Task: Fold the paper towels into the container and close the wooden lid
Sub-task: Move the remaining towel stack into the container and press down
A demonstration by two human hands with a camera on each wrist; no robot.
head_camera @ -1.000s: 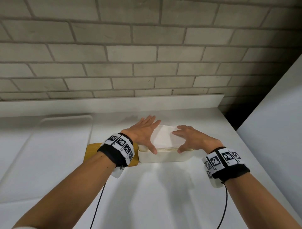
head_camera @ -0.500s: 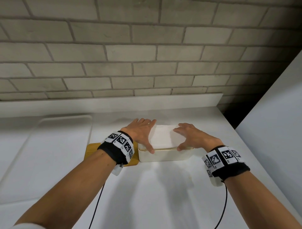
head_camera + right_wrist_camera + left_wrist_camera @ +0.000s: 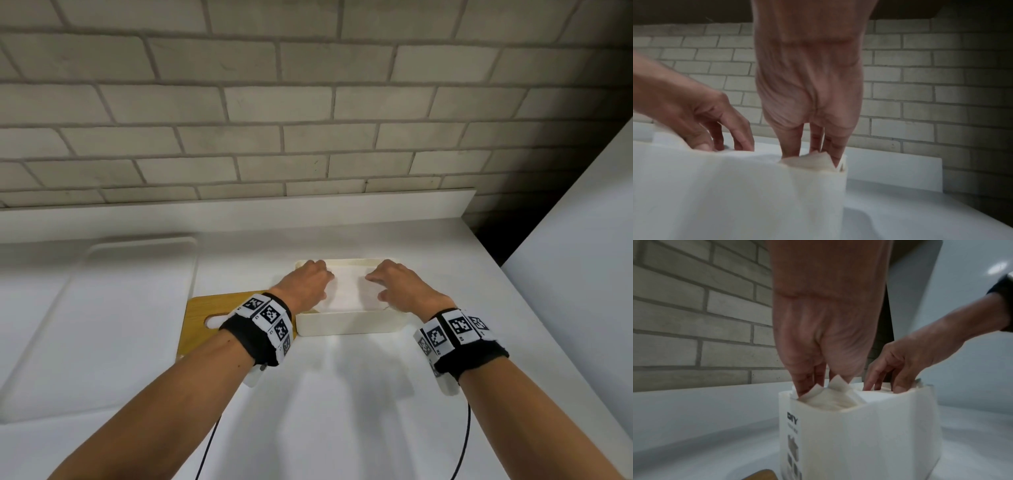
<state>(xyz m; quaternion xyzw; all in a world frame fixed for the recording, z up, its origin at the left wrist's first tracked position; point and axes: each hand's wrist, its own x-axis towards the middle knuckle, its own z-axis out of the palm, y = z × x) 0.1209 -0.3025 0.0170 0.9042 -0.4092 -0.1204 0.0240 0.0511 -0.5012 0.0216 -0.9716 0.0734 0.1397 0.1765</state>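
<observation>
From my remote seat, the biggest thing in view was the brick wall (image 3: 308,102) behind the white counter (image 3: 325,411), which filled the lower half of the head view. A white panel (image 3: 582,274) rose at the right edge, with a dark gap between it and the wall. A shallow rounded recess (image 3: 102,308) was moulded into the counter on the left.

The white container (image 3: 347,324) sat open near the middle of the counter. The wooden lid (image 3: 198,318), with a slot cut through it, lay flat on the counter just beside the container's left end, partly hidden under my left wristband (image 3: 263,320). The right wristband (image 3: 455,334) hung over bare counter, and a thin black cable (image 3: 462,445) trailed from each wrist.

The paper towels (image 3: 349,291) lay inside the container, their corners poking above the rim at both ends in the wrist views. My left hand (image 3: 305,286) was at the left end and my right hand (image 3: 397,286) at the right end, both with straight fingers (image 3: 803,382) pushed down into the towels, gripping nothing. The left hand covered the left rim, the right hand the right rim, so I could see the stack only between them. A label printed "DIY" (image 3: 792,419) showed on the container's end wall.
</observation>
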